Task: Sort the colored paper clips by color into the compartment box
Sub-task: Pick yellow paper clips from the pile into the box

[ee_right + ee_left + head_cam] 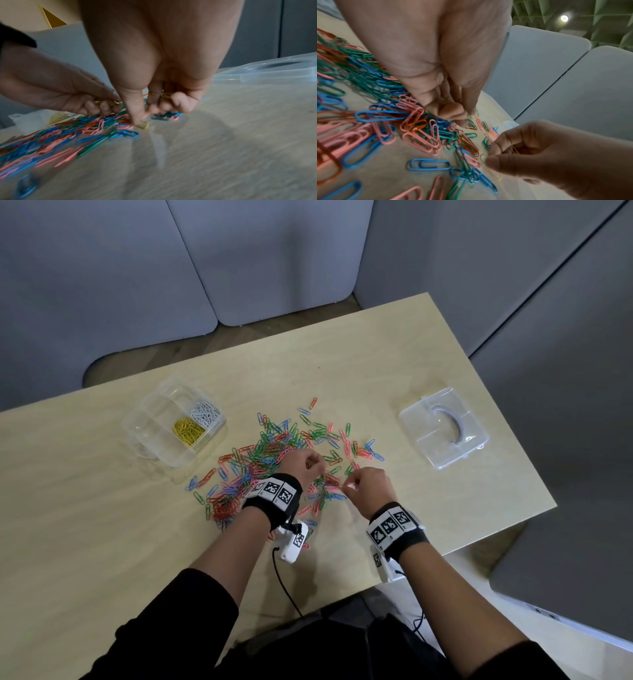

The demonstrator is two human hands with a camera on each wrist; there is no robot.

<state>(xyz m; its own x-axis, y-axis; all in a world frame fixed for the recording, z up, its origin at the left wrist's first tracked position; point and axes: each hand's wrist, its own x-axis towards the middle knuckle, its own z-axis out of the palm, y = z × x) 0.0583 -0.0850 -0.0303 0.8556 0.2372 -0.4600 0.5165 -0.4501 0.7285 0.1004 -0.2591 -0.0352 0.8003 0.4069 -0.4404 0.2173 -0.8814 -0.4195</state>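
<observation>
Colored wire paper clips (274, 453) lie heaped mid-table beside the clear plastic compartment box (173, 422). Your left hand (301, 462) and right hand (368, 484) each pinch yellow clips. They're light, slick, tangle-prone: pinch 1 loop end.

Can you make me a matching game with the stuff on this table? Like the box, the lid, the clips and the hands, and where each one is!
Things:
1. box
2. lid
3. yellow clips
4. white clips

Places:
A. in a box compartment, beside the white ones
B. on the table to the right of the loose pile
C. in the far right compartment of the box
D. on the table to the left of the loose pile

Pairs: 1-D, 2-B, 3-A, 4-C

Both hands, left and right, are over the pile, pinching yellow clips.
</observation>
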